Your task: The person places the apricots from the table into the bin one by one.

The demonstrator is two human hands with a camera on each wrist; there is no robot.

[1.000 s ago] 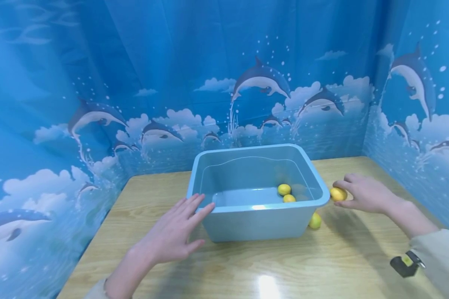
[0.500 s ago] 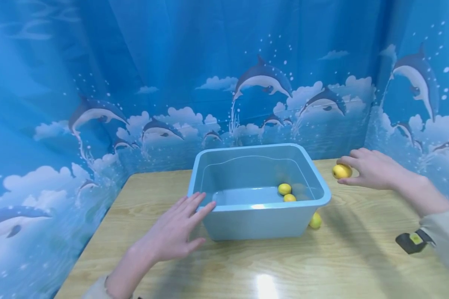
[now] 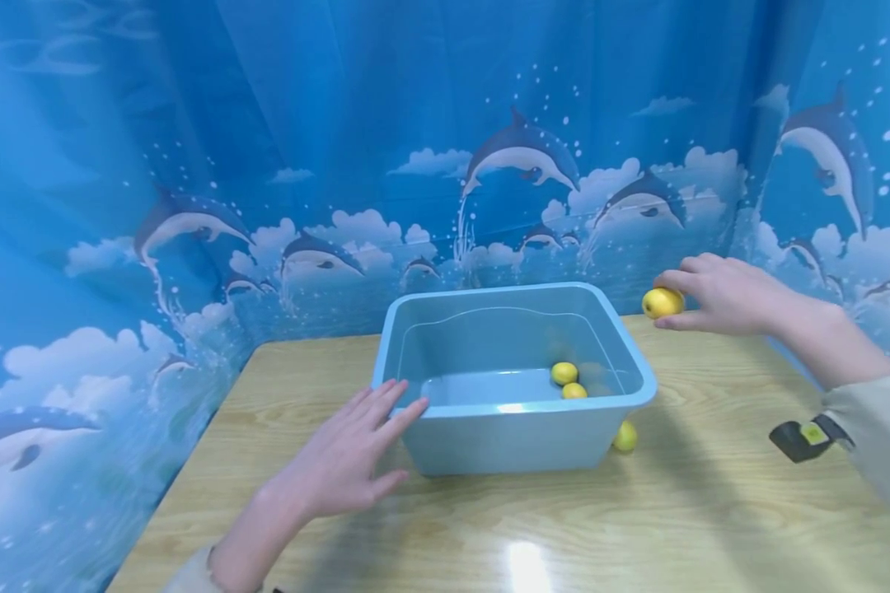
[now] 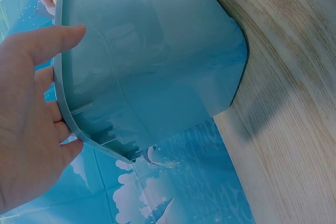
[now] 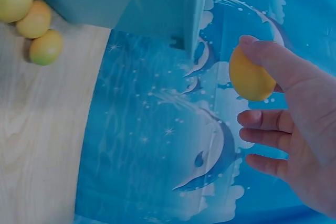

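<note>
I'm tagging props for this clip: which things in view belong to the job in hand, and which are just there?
Likely part of the job:
held yellow fruit, in the right hand
blue bin, left hand at its rim
two fruits inside it
three fruits beside it

Likely just surroundings:
wooden table
dolphin curtain
black wrist device

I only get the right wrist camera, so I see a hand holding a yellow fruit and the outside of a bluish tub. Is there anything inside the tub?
Observer: Yes, in the head view two yellow fruits lie in the tub, toward its right end.

Operator: Neat! Someone's other hand must be about too; where is it?

Observer: The left hand is at the tub's near left corner, fingers stretched out.
</note>
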